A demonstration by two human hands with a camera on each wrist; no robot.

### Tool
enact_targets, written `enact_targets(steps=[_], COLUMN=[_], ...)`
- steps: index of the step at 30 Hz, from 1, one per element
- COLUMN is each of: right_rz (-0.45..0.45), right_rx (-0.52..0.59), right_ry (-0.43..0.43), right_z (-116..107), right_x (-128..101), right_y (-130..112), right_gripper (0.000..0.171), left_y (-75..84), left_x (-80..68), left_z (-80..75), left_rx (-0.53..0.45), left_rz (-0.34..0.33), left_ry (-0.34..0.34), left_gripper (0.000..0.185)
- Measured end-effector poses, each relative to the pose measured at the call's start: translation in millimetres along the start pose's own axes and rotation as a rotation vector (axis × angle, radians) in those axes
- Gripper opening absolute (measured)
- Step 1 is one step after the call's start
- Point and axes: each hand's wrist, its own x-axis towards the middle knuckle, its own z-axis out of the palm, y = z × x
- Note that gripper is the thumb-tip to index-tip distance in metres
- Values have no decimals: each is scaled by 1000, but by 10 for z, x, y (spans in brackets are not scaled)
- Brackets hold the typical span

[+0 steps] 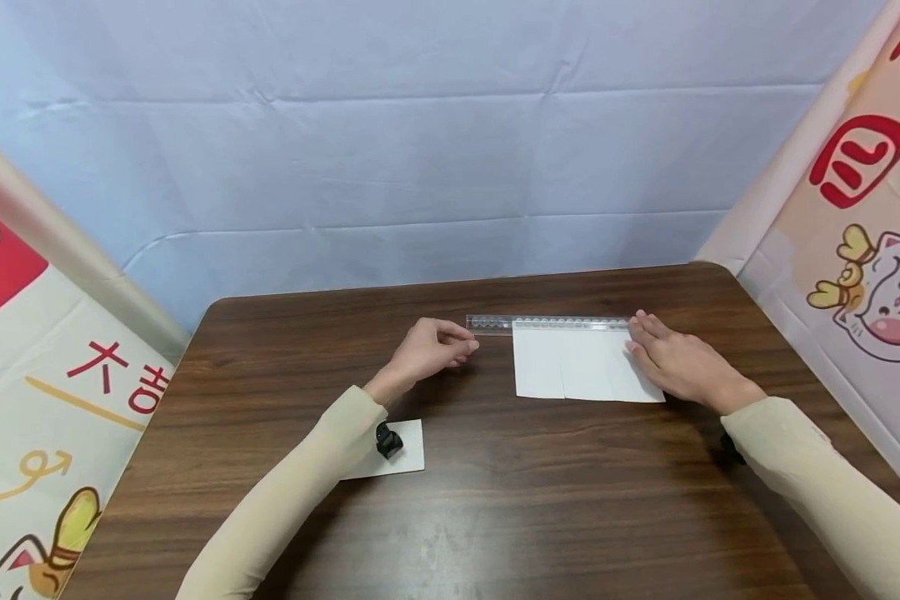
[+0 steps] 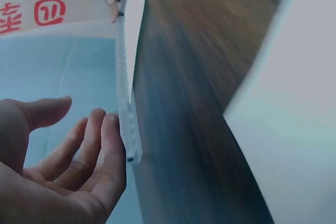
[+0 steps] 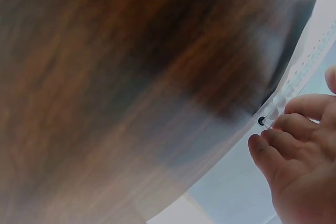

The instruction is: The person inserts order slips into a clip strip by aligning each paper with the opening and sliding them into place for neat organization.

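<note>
A clear plastic ruler [image 1: 489, 324] lies along the top edge of some white paper [image 1: 585, 367], which shows at least one vertical seam. Past the paper's left side, the ruler's bare end meets my left hand [image 1: 433, 347]. Seen from the left wrist, that hand's fingertips [image 2: 111, 121] are beside the ruler [image 2: 130, 135], with the thumb well apart from them. My right hand [image 1: 678, 360] lies flat with extended fingers over the ruler's right end and the paper's right edge. The right wrist view has its fingers [image 3: 286, 142] against the ruler's end [image 3: 270, 111].
Another white paper piece [image 1: 412, 446] lies on the brown wooden table [image 1: 495, 517], partly hidden under my left forearm. A pale cloth [image 1: 420, 167] hangs behind the table. Printed banners [image 1: 885, 275] stand at both sides.
</note>
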Motion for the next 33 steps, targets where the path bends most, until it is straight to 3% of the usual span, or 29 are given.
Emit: enact_targets(steps=[11, 17, 25, 33], right_rz=[8, 0, -15, -19], right_rx=[1, -2, -7, -11], right_ry=[-7, 18, 33, 25], right_z=[-15, 3, 5, 12], right_x=[-30, -32, -12, -12], right_y=[31, 34, 20, -3], right_gripper=[67, 65, 64, 64], left_y=[-53, -78, -226, -365], left_x=[-334, -491, -764, -1058], left_z=[-112, -180, -316, -378], left_rx=[369, 470, 630, 763], left_rz=[174, 226, 302, 309], left_ry=[-20, -43, -122, -105], left_gripper=[22, 34, 50, 56])
